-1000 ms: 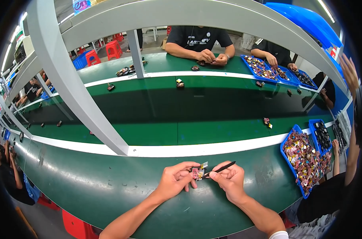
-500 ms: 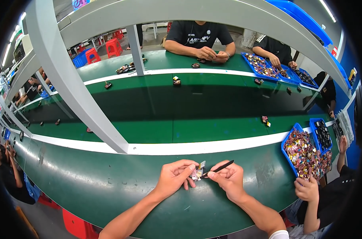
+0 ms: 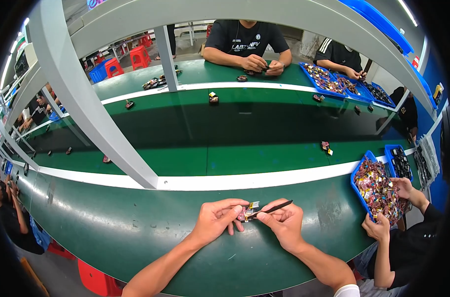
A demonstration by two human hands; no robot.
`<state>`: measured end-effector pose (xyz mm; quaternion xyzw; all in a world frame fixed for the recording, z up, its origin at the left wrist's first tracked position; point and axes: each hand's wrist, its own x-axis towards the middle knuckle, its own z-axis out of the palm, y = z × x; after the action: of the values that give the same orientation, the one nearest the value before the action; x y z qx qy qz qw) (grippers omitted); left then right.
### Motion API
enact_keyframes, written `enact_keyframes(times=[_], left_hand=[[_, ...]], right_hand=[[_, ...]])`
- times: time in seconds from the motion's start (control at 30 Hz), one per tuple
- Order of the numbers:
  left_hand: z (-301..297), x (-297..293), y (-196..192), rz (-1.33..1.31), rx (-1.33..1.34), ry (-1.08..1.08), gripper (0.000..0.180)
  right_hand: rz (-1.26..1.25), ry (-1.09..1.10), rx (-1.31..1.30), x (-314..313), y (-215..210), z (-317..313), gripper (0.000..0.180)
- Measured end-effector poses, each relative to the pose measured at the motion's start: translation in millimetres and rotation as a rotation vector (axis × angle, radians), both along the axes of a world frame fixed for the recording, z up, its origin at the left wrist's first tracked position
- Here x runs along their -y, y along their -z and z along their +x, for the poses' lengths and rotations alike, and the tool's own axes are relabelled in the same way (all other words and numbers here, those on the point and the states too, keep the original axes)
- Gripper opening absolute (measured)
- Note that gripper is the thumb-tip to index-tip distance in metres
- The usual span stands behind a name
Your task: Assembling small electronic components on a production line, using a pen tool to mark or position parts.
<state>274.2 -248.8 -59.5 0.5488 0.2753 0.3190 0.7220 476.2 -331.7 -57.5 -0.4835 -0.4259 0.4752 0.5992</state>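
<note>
Above the near green work surface, my left hand [image 3: 216,222] pinches a small electronic part [image 3: 243,214]. It has a reddish circuit board and a clear or silvery piece at its upper right. My right hand [image 3: 284,223] grips a slim black pen-like tool [image 3: 274,208] between thumb and fingers. Its lower end reaches the right side of the electronic part, and its other end slants up to the right. Fingertips hide some of the part, so the exact contact is too small to tell.
A green conveyor belt [image 3: 264,161] carries spaced small parts beyond a white rail [image 3: 220,183]. A grey post [image 3: 94,94] rises at left. Blue trays of parts, including a red-filled tray [image 3: 356,185], stand at right, under a neighbour's hands [image 3: 378,227]. Other people sit across the belt.
The belt's parts and seam have shifted slightly left. The neighbour's raised hand has come down to the tray. My hands stay nearly in place, with the black tool still at the part.
</note>
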Motion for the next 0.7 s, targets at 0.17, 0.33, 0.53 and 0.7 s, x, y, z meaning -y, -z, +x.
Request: enact_keyframes(times=[0.17,0.33,0.53,0.7], left_hand=[[-0.1,0.1,-0.1,0.006,-0.005,0.007,0.029],[1.0,0.8,-2.1,-0.001,-0.01,0.005,0.029],[0.7,1.3,-1.6,-0.016,-0.016,0.009,0.029],[0.9,1.4,-2.0,-0.014,-0.026,0.035,0.031]], right_hand=[[0.042,0.028,0.067,2.0,0.7,-0.5,0.013],[0.059,0.046,0.105,1.1,-1.3,-3.8,0.014],[0.017,0.027,0.056,2.2,-1.3,-2.2,0.015],[0.003,0.035,0.024,3.8,-3.7,-4.5,0.016]])
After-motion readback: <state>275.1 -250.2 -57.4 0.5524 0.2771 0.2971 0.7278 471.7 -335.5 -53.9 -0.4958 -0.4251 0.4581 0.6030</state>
